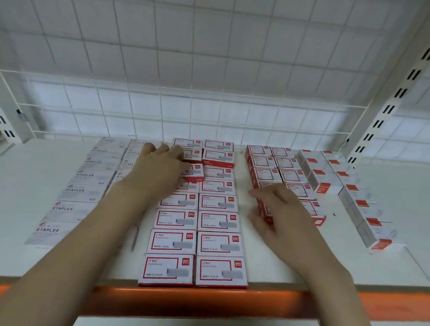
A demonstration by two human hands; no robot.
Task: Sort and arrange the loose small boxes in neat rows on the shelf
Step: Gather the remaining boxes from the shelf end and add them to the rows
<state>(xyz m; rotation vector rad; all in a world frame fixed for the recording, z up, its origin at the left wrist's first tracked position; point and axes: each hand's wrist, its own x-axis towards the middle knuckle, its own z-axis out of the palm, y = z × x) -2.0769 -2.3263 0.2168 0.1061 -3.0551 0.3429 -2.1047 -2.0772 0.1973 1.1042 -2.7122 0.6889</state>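
Head view: both forearms reach in from the bottom edge over the orange front rail [189, 301] of the white shelf [377, 257]. Nearest the rail, red-framed staple boxes [199, 239] lie flat in 2 neat columns running to the back. Left hand [159, 167] lies flat, fingers relaxed, on the far boxes of the left column, gripping nothing. Right hand [277, 213] has fingers spread, touching the near end of the smaller red boxes [280, 172], 2 columns to the right. White STAPLES boxes [80, 188] fill 2 columns at left; white boxes w/ red tabs [353, 193] sit far right. Wire grid [188, 109] behind.
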